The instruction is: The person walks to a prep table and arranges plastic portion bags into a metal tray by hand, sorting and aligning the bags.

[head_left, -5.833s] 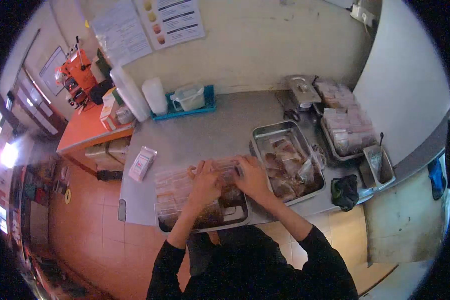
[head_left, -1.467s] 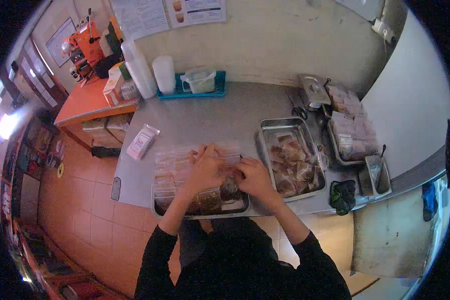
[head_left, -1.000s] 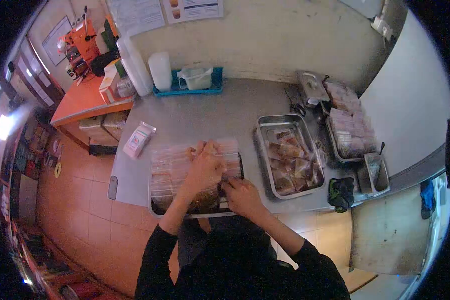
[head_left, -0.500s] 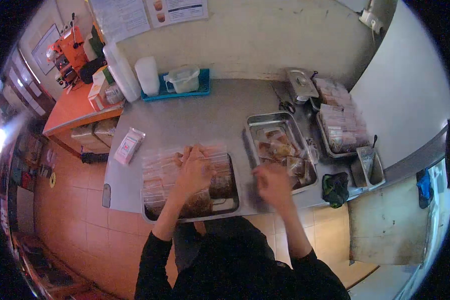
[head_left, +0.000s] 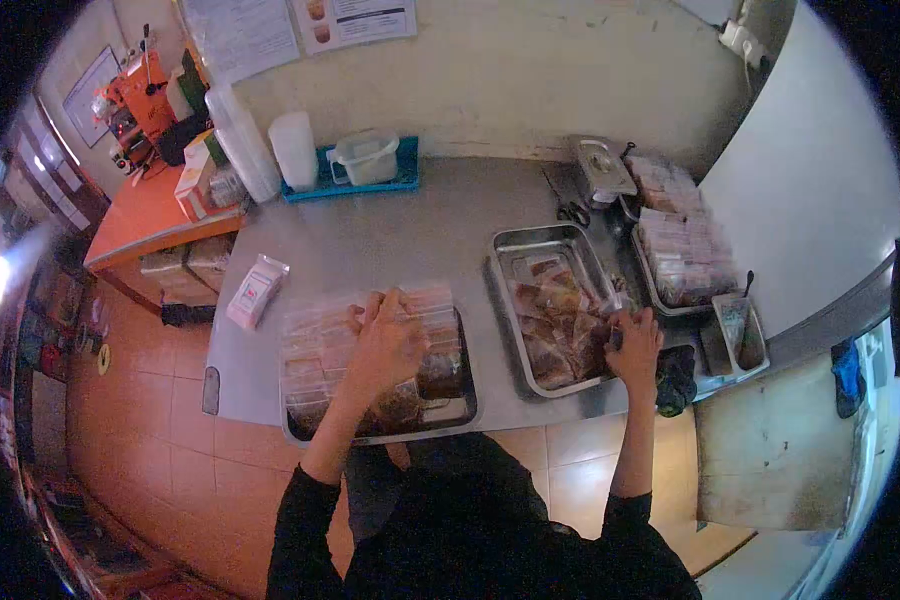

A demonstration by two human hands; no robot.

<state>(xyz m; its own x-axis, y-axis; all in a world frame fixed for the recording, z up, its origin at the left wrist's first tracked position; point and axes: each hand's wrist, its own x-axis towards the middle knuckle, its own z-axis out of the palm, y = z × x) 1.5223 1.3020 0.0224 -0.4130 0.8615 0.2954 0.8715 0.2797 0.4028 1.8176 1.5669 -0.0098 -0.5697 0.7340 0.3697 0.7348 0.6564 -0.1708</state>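
My left hand (head_left: 385, 345) rests on the rows of clear packets (head_left: 315, 350) in the near metal tray (head_left: 460, 425); its fingers are bent, and whatever they grip is hidden. My right hand (head_left: 635, 348) is at the right rim of the second metal tray (head_left: 515, 345), fingers curled down beside the loose brown-filled packets (head_left: 560, 330). What its fingertips touch is too small to make out. The packets in the near tray stand in tight rows, with bare tray bottom showing at its right end.
Behind the right hand lies a dark green cloth (head_left: 676, 380). Further right are a tray of packed packets (head_left: 685, 255) and a small metal container (head_left: 738, 335). Scissors (head_left: 573, 212), a lidded pan (head_left: 602, 170), a blue tray (head_left: 350, 190) and a pink-white pack (head_left: 258, 292) lie around the counter.
My right hand has moved from the near tray across to the second tray's right side. My left hand has stayed on the packets. The view has shifted slightly.
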